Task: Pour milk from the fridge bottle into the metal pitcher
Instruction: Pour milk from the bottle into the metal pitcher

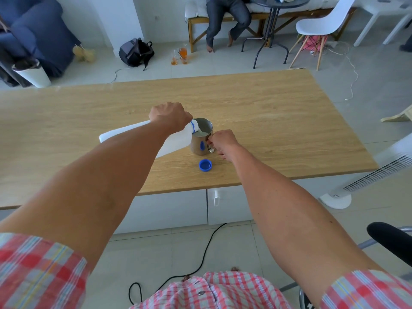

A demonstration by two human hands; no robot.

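Observation:
A white plastic milk bottle (176, 142) is tipped almost flat over the wooden table (278, 121), its open neck over the rim of the metal pitcher (200, 144). Milk runs from the neck into the pitcher, and white milk shows inside it. My left hand (170, 115) grips the bottle near its neck from above. My right hand (223, 142) pinches the pitcher's handle on its right side. The pitcher stands upright on the table. The bottle's blue cap (205, 165) lies on the table just in front of the pitcher.
A white tower fan (365, 175) stands off the table's right end. A black cable (200, 259) runs on the floor below. Beyond the table are a backpack (136, 52), glasses of drink on the floor (180, 55), a seated person (227, 21), a round table and a white chair (323, 25).

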